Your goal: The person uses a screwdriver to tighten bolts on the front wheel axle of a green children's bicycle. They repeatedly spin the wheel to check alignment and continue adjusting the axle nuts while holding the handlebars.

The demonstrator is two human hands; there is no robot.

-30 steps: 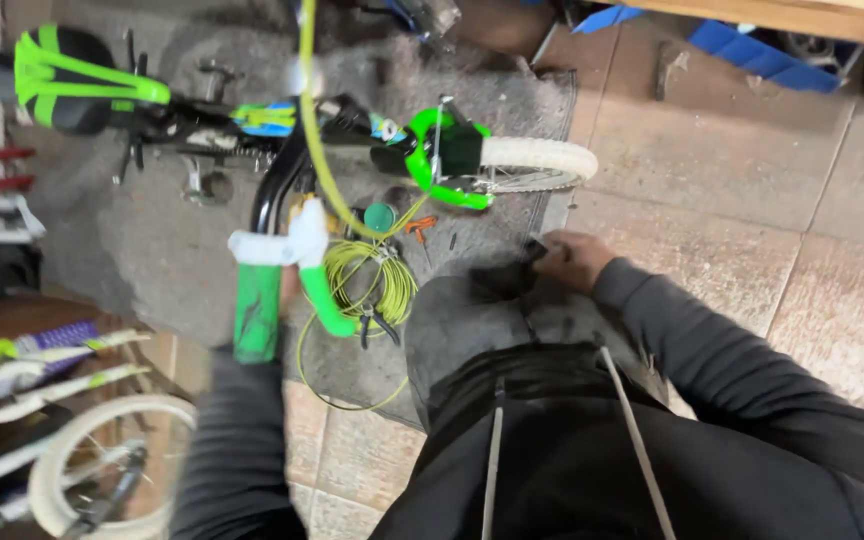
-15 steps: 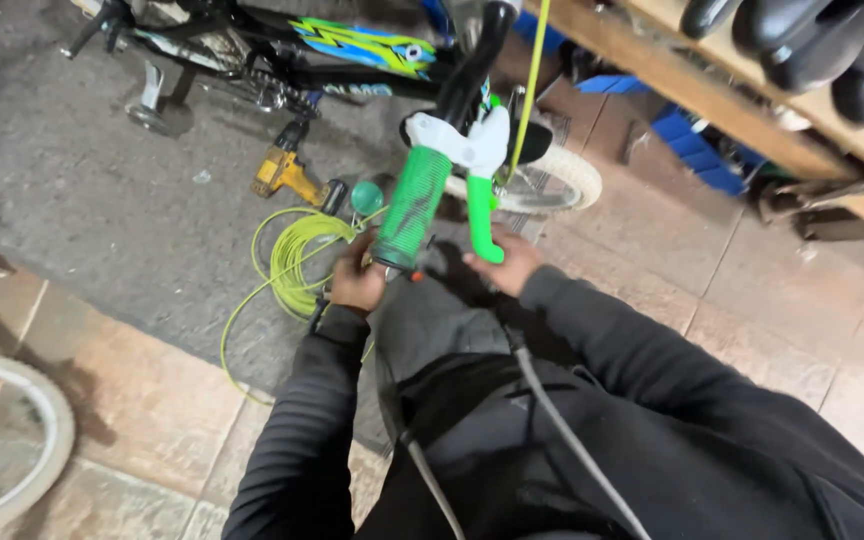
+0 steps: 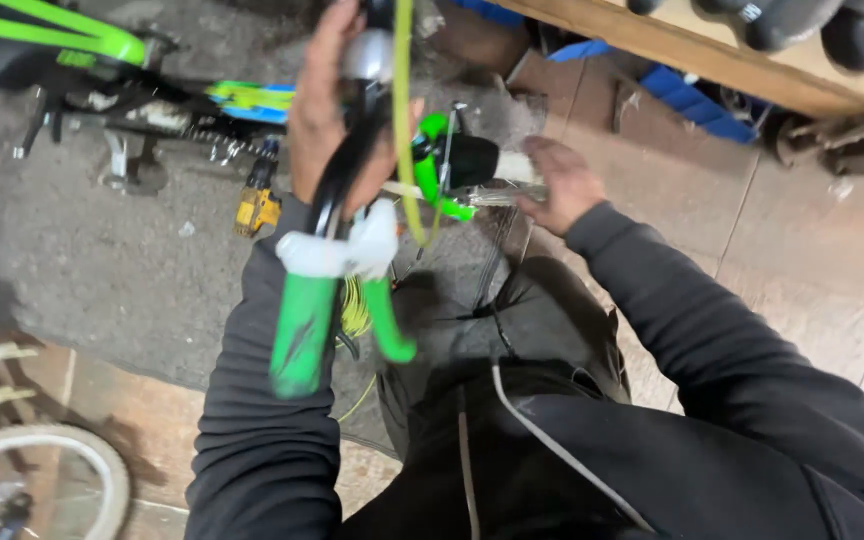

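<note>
Grey floor mat [image 3: 82,250] lies below. Left hand [image 3: 327,110] grasps the black handlebar [image 3: 337,190], raised, green grip [image 3: 302,330] hanging; it seems stiff, light, best held at the bar. Right hand [image 3: 562,185], fingers loosely curled, touches the small wheel [image 3: 497,170].

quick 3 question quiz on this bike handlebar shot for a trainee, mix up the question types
1. True or false: the left hand grips the black handlebar above the white brake clamp.
2. Multiple choice: what colour is the handlebar grip nearest the camera? A red, B green, C blue.
3. Fill in: the right hand is next to a pale ____ beside the black and green fork.

Key
1. True.
2. B.
3. Tyre. The picture is blurred, so whether the hand grips the tyre cannot be told.
</note>
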